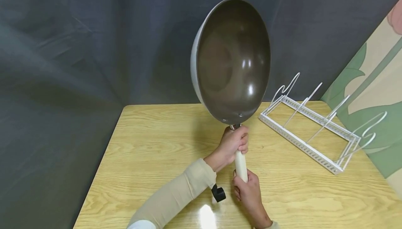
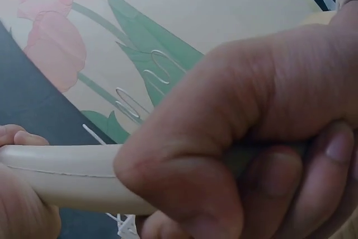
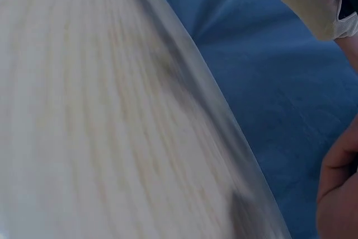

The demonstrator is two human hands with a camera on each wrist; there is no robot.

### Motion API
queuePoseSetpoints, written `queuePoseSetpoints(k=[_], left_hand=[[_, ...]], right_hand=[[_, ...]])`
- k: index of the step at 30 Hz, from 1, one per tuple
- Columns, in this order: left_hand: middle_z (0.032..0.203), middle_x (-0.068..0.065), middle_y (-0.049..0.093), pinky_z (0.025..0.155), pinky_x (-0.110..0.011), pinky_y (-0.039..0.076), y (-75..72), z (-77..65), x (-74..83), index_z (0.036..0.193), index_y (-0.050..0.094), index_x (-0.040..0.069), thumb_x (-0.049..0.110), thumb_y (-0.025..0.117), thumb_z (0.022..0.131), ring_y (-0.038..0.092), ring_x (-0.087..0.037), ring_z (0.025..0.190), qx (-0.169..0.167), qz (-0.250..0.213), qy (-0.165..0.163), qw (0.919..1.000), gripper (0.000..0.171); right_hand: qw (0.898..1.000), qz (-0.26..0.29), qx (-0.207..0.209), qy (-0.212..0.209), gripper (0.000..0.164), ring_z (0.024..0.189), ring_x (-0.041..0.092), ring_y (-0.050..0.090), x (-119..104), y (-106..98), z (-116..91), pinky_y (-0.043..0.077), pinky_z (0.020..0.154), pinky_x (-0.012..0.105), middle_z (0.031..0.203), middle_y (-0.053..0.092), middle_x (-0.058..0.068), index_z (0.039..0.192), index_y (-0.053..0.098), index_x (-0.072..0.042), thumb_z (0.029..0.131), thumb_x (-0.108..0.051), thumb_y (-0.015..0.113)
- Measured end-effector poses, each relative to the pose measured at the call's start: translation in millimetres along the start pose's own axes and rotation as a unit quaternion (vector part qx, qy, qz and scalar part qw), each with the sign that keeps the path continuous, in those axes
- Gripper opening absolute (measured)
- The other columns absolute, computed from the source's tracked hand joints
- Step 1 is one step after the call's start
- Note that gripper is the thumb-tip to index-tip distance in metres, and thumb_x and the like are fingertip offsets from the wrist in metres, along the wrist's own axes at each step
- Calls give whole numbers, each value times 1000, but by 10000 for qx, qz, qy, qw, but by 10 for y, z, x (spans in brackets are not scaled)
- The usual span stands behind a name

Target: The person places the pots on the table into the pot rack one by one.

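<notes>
A deep wok (image 1: 232,61) with a brown inside and a pale outside is held up above the table, its bowl at the top and its cream handle (image 1: 240,166) pointing down. Just below the bowl, my left hand (image 1: 233,141) grips the handle, fingers curled round it. My right hand (image 1: 249,190) holds the lower end of the same handle, whose tip it hides. The left wrist view shows the handle (image 2: 72,174) running between both hands, the right hand (image 2: 184,144) large and near. Part of a hand (image 3: 338,194) shows at the right wrist view's edge; what it holds is hidden there.
A white wire rack (image 1: 301,134) with upright prongs stands on the right of the wooden table (image 1: 150,145). Dark cloth (image 1: 62,82) hangs behind and to the left. A tulip-patterned cloth (image 1: 377,93) hangs on the right. A black camera mount (image 1: 218,193) sits under the left wrist.
</notes>
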State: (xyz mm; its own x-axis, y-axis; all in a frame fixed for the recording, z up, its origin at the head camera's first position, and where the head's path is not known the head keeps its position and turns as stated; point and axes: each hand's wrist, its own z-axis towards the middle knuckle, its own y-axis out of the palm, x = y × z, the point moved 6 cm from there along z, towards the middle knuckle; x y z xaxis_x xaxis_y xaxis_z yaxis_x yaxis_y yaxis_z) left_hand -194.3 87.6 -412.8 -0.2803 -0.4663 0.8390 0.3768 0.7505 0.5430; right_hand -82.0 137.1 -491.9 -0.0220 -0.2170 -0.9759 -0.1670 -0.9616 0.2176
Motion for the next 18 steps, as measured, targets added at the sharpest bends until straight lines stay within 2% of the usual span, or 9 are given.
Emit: queuePoseSetpoints(k=[2, 7, 11, 14, 18], left_hand=[[49, 4, 32, 41, -20, 31, 25, 10, -12, 59, 37, 17, 15, 56, 98, 31, -5, 39, 89, 37, 0, 10000, 43], [48, 4, 31, 40, -21, 31, 91, 23, -34, 60, 38, 17, 14, 57, 98, 30, -6, 39, 168, 118, 23, 9998, 42], [48, 3, 31, 40, -21, 31, 140, 52, -16, 60, 37, 16, 12, 57, 97, 30, -7, 39, 252, 252, 117, 9993, 42], [48, 3, 32, 39, -21, 31, 194, 87, 10, 59, 38, 16, 11, 56, 97, 30, -7, 39, 311, 408, 232, 9984, 42], [47, 3, 32, 39, -22, 31, 280, 125, 32, 57, 38, 15, 9, 54, 96, 30, -7, 38, 308, 556, 380, 9973, 43]], right_hand=[[10000, 9, 2, -23, 4, 34, 5, 34, -5, -17, 0, 18, 28, 37, 46, 39, -4, 80, 47, 14, 84, 16, 48], [9999, -64, 47, -150, 5, 34, 5, 35, -15, -74, 5, 25, 26, 28, 47, 40, -4, 83, 46, 19, 87, 17, 47], [9997, -82, -3, -229, 5, 34, 4, 36, -56, -109, 35, 27, 28, 23, 48, 42, -4, 82, 46, 17, 86, 18, 48], [9994, 56, -94, -336, 6, 36, 3, 36, -102, -138, 62, 22, 28, 26, 51, 43, -4, 84, 50, 13, 85, 18, 48], [9978, 351, -258, -504, 13, 38, 2, 36, -155, -176, 87, 16, 29, 37, 54, 44, -5, 84, 55, 4, 88, 16, 51]])
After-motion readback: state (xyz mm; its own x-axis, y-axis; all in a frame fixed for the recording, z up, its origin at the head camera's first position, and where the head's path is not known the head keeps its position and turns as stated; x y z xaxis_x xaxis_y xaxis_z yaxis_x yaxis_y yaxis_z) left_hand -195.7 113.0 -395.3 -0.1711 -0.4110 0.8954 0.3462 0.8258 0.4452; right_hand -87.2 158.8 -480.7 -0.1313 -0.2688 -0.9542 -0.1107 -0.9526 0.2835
